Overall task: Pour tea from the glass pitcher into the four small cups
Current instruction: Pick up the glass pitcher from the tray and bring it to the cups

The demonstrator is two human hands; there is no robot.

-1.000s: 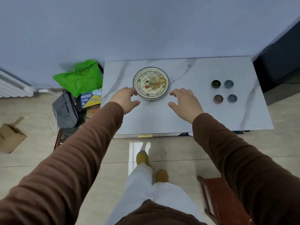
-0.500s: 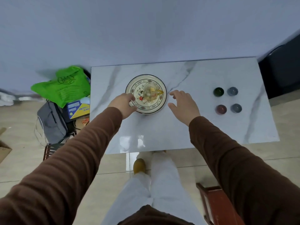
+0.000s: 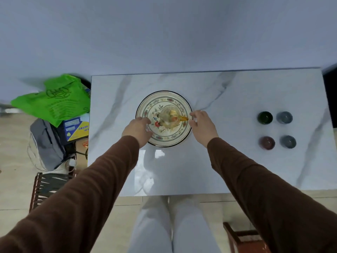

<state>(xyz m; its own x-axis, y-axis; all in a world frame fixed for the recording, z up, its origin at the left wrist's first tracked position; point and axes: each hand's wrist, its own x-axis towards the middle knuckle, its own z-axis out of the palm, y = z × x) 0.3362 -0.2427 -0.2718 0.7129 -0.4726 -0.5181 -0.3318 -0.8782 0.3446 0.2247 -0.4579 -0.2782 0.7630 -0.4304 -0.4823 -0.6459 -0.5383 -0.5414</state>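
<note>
A glass pitcher (image 3: 169, 116) with amber tea and an amber handle pointing right stands in the middle of a floral plate (image 3: 165, 138) on the marble table (image 3: 228, 161). My left hand (image 3: 137, 127) lies over the plate's left rim, fingers apart. My right hand (image 3: 201, 126) is at the plate's right rim, its fingertips close to the pitcher's handle; it holds nothing. At the table's right stand the small cups in a square: a green cup (image 3: 265, 117), a grey-blue cup (image 3: 284, 117), a dark red cup (image 3: 267, 142) and a second grey-blue cup (image 3: 288, 141).
A green bag (image 3: 54, 101), a blue and yellow box (image 3: 75, 127) and a grey bag (image 3: 45, 143) are piled left of the table. A wooden stool (image 3: 46, 185) stands at the lower left, a red-brown chair (image 3: 244, 238) at the lower right. A dark object (image 3: 331, 99) sits beyond the table's right edge.
Both hands have moved forward to the plate's rims, the right one nearing the pitcher's handle. I have stepped closer, so the table fills more of the view.
</note>
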